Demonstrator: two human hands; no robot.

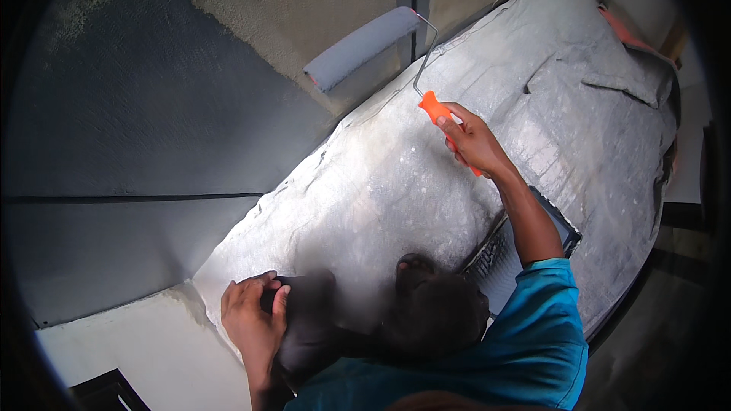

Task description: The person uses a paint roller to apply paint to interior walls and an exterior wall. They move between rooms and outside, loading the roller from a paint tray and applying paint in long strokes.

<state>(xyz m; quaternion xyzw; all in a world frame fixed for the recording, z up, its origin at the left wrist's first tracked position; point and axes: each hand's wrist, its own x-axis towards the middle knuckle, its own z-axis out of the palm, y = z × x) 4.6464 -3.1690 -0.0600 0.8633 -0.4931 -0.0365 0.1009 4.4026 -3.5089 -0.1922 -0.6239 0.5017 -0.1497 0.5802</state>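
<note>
My right hand (474, 141) is closed around the orange handle of a paint roller (364, 46). Its long cover is coated in grey paint and lies close to the textured wall (297, 0), by the border between beige and dark grey areas. Whether the cover touches the wall I cannot tell. At the lower left, my left hand (250, 312) is beside my dark-clad knee, its fingers and thumb curled around something dark that may be cloth. Under my right forearm stands a dark paint tray (502, 274) with grey paint in it, partly hidden by the arm.
A whitish, wrinkled, paint-spotted drop sheet (381, 175) spreads under me and over a raised form at the right. Along the wall run a dark horizontal groove (137, 199) and a dark vertical strip. A pale surface (167, 342) lies at the lower left.
</note>
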